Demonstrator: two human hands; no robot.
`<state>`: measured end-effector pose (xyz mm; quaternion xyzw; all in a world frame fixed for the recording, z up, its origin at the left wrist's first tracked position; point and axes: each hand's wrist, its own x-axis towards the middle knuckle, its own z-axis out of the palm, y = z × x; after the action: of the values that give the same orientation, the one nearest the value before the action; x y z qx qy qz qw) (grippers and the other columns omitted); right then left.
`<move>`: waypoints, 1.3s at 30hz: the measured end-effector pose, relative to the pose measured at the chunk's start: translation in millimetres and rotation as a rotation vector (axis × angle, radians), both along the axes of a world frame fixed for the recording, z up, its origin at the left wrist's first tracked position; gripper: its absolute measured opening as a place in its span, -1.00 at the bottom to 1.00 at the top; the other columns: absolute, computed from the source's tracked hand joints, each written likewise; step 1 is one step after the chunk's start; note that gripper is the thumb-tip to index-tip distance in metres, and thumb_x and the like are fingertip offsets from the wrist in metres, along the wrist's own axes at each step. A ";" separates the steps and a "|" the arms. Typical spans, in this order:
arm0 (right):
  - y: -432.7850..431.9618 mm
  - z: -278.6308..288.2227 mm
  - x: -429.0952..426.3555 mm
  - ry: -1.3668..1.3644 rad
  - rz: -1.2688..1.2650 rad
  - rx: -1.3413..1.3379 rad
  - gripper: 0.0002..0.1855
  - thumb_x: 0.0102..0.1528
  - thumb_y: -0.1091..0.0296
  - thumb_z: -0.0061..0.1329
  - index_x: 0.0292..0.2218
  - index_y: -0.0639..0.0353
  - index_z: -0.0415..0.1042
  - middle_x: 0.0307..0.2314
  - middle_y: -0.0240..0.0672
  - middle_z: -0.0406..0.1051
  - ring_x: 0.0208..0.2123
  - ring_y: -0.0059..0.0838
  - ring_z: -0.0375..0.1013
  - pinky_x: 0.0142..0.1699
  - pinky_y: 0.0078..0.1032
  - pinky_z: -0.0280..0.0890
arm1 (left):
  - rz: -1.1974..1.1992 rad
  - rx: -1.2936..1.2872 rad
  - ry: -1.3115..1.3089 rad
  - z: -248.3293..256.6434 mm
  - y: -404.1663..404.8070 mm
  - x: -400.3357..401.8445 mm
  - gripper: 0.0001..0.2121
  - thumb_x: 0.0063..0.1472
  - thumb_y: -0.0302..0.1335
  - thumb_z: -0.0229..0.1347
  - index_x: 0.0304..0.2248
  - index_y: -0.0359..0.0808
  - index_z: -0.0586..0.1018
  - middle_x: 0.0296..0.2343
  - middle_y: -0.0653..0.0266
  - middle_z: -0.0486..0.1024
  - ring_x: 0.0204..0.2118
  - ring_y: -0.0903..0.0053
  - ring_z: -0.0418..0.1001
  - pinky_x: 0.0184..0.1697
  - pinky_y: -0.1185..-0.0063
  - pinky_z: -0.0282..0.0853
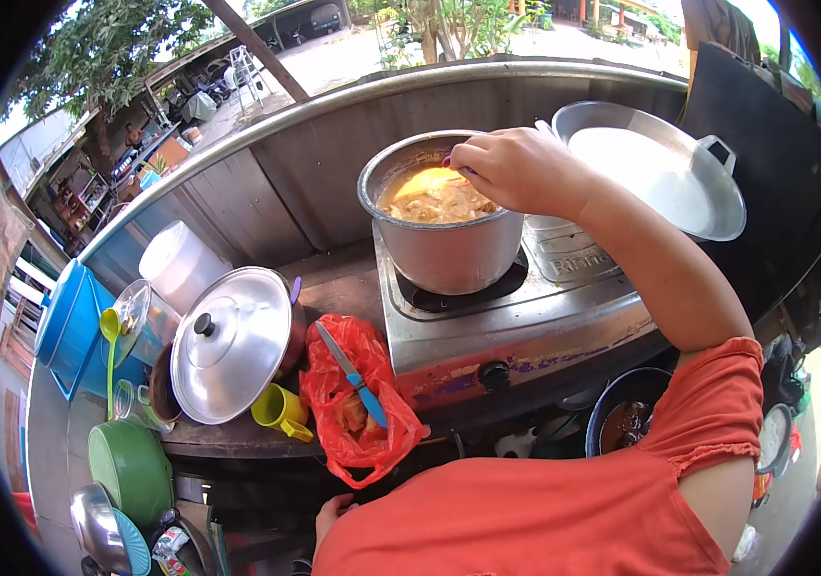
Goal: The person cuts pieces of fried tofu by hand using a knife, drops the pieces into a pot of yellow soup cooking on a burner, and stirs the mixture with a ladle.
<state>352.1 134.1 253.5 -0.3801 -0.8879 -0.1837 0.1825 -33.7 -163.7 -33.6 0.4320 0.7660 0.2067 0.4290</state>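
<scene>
My right hand is over the rim of a deep aluminium pot, fingers curled down above the yellowish, steaming-looking broth with chunks. Whether a utensil is between the fingers cannot be made out. The pot stands on the left burner of a steel gas stove. Low at the front, my left hand shows only partly beside my red shirt; the rest is hidden. Above it, a red plastic bag holds brownish pieces, and a knife with a blue handle lies across the bag.
A wide aluminium pan sits at the stove's right. Left of the bag are a yellow mug, a domed pot lid, a white container, a blue bucket and a green pot. A metal panel borders the back.
</scene>
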 end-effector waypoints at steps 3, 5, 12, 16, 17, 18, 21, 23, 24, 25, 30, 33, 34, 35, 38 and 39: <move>14.0 -9.9 -1.1 0.001 -0.039 -0.062 -0.85 0.03 0.35 -0.15 -0.35 0.18 0.37 -0.53 -0.20 0.41 -0.45 -0.15 0.43 -0.36 -0.29 0.31 | 0.044 -0.057 -0.025 0.5 -1.6 1.6 -0.59 0.06 -0.37 0.14 -0.14 -0.46 0.44 -0.30 0.04 0.48 -0.31 0.44 0.48 -0.22 0.57 0.37; 20.8 -11.6 0.1 0.094 -0.047 -0.102 -0.84 0.02 0.35 -0.15 -0.35 0.20 0.37 -0.55 -0.18 0.42 -0.47 -0.14 0.43 -0.37 -0.30 0.31 | 0.024 -0.044 0.002 -3.0 -3.0 -0.3 -0.60 0.06 -0.36 0.14 -0.15 -0.46 0.45 -0.29 0.04 0.48 -0.30 0.43 0.48 -0.21 0.57 0.37; 64.5 -7.0 24.9 0.585 -0.268 -0.337 -0.79 -0.01 0.35 -0.12 -0.38 0.31 0.42 -0.55 -0.20 0.48 -0.53 -0.43 0.49 -0.39 -0.51 0.40 | -0.022 0.010 0.071 -17.6 -13.1 -9.1 -0.61 0.05 -0.33 0.12 -0.17 -0.42 0.48 -0.28 0.03 0.48 -0.24 0.38 0.48 -0.15 0.55 0.35; 77.0 -9.3 24.8 0.959 -0.336 -0.683 -0.81 0.01 0.41 -0.13 -0.36 0.35 0.40 -0.50 -0.20 0.47 -0.56 -0.55 0.48 -0.46 -0.66 0.44 | -0.006 -0.030 0.054 -20.9 -16.3 -11.6 -0.60 0.05 -0.32 0.12 -0.17 -0.41 0.47 -0.28 0.03 0.47 -0.23 0.37 0.48 -0.15 0.54 0.35; 78.8 -11.1 24.3 0.959 -0.337 -0.683 -0.81 0.01 0.41 -0.13 -0.36 0.35 0.40 -0.50 -0.20 0.47 -0.56 -0.55 0.48 -0.46 -0.66 0.44 | 0.001 -0.017 0.045 -19.7 -16.4 -9.7 -0.60 0.04 -0.31 0.12 -0.17 -0.41 0.48 -0.28 0.03 0.47 -0.23 0.37 0.48 -0.15 0.54 0.35; 79.0 -11.5 21.7 1.013 -0.307 -0.771 -0.81 0.01 0.40 -0.12 -0.35 0.34 0.39 -0.49 -0.20 0.47 -0.56 -0.53 0.49 -0.45 -0.66 0.44 | 0.008 -0.003 0.037 -18.7 -15.9 -9.3 -0.60 0.04 -0.31 0.12 -0.17 -0.41 0.48 -0.28 0.02 0.48 -0.23 0.36 0.48 -0.15 0.54 0.35; 77.6 -12.1 16.7 1.064 -0.277 -0.869 -0.80 0.02 0.39 -0.12 -0.33 0.35 0.38 -0.48 -0.19 0.47 -0.55 -0.52 0.49 -0.45 -0.65 0.44 | -0.072 -0.009 0.113 -24.3 -11.9 -14.4 -0.59 0.04 -0.29 0.12 -0.17 -0.41 0.48 -0.28 0.00 0.48 -0.23 0.34 0.48 -0.15 0.54 0.35; 78.3 -13.8 18.3 1.160 -0.228 -0.890 -0.80 0.00 0.39 -0.10 -0.38 0.37 0.40 -0.53 -0.17 0.47 -0.60 -0.48 0.49 -0.51 -0.64 0.43 | -0.084 -0.013 0.127 -23.9 -9.0 -13.5 -0.59 0.04 -0.28 0.12 -0.18 -0.41 0.48 -0.29 0.00 0.48 -0.23 0.33 0.48 -0.15 0.54 0.35; 76.0 -11.9 18.4 1.160 -0.224 -0.891 -0.80 0.00 0.39 -0.10 -0.38 0.37 0.40 -0.53 -0.17 0.47 -0.60 -0.48 0.49 -0.51 -0.64 0.43 | -0.087 -0.017 0.140 -23.4 -9.2 -12.7 -0.59 0.04 -0.27 0.12 -0.18 -0.41 0.48 -0.29 0.00 0.48 -0.24 0.32 0.48 -0.15 0.54 0.35; 72.7 -8.8 20.9 1.160 -0.214 -0.880 -0.81 0.02 0.39 -0.12 -0.36 0.34 0.38 -0.50 -0.18 0.47 -0.56 -0.49 0.49 -0.48 -0.65 0.43 | -0.085 -0.016 0.141 -26.1 -10.6 -13.8 -0.59 0.04 -0.27 0.12 -0.18 -0.41 0.48 -0.29 0.00 0.48 -0.24 0.32 0.48 -0.15 0.54 0.35; 57.2 8.2 32.0 1.150 -0.199 -0.812 -0.80 0.08 0.34 -0.12 -0.31 0.30 0.34 -0.45 -0.18 0.47 -0.48 -0.52 0.51 -0.43 -0.70 0.43 | -0.050 -0.026 0.103 -26.1 -8.5 -12.2 -0.59 0.04 -0.27 0.12 -0.19 -0.41 0.49 -0.30 0.01 0.48 -0.26 0.35 0.49 -0.16 0.54 0.35; 47.2 15.4 34.4 1.141 -0.190 -0.745 -0.78 0.09 0.34 -0.12 -0.28 0.32 0.33 -0.43 -0.16 0.47 -0.48 -0.53 0.51 -0.41 -0.70 0.43 | -0.072 -0.029 0.147 -15.1 -2.6 -5.8 -0.58 0.04 -0.27 0.12 -0.18 -0.42 0.48 -0.31 0.02 0.48 -0.27 0.37 0.48 -0.16 0.55 0.34; 45.9 16.4 36.5 1.132 -0.187 -0.736 -0.77 0.10 0.34 -0.13 -0.27 0.33 0.33 -0.42 -0.15 0.47 -0.47 -0.54 0.51 -0.40 -0.70 0.44 | -0.075 -0.029 0.147 -12.1 -1.0 -3.9 -0.58 0.04 -0.27 0.12 -0.18 -0.42 0.48 -0.31 0.02 0.48 -0.27 0.37 0.48 -0.16 0.55 0.34; 43.0 18.0 37.3 1.134 -0.190 -0.734 -0.77 0.10 0.34 -0.13 -0.27 0.33 0.33 -0.42 -0.15 0.47 -0.47 -0.54 0.51 -0.40 -0.70 0.44 | -0.057 -0.041 0.123 -9.5 0.5 -2.2 -0.58 0.04 -0.27 0.12 -0.18 -0.42 0.48 -0.30 0.03 0.48 -0.28 0.38 0.48 -0.16 0.56 0.34; 34.5 22.0 33.2 1.113 -0.141 -0.660 -0.77 0.11 0.33 -0.14 -0.28 0.33 0.33 -0.41 -0.16 0.47 -0.48 -0.55 0.50 -0.39 -0.70 0.43 | -0.041 -0.044 0.104 -16.7 -3.7 -7.6 -0.58 0.04 -0.28 0.13 -0.18 -0.43 0.48 -0.30 0.05 0.48 -0.28 0.40 0.48 -0.17 0.56 0.35; 30.6 23.7 34.1 1.086 -0.125 -0.615 -0.77 0.12 0.32 -0.14 -0.28 0.33 0.34 -0.40 -0.17 0.47 -0.47 -0.57 0.50 -0.37 -0.71 0.43 | -0.058 -0.033 0.103 -19.5 -4.0 -8.9 -0.58 0.04 -0.28 0.13 -0.18 -0.43 0.48 -0.30 0.05 0.48 -0.28 0.40 0.48 -0.17 0.56 0.35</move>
<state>386.2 164.7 277.1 -0.5057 -0.6567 0.2891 0.4789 -42.6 -167.7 -53.1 0.4568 0.7775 0.1592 0.4019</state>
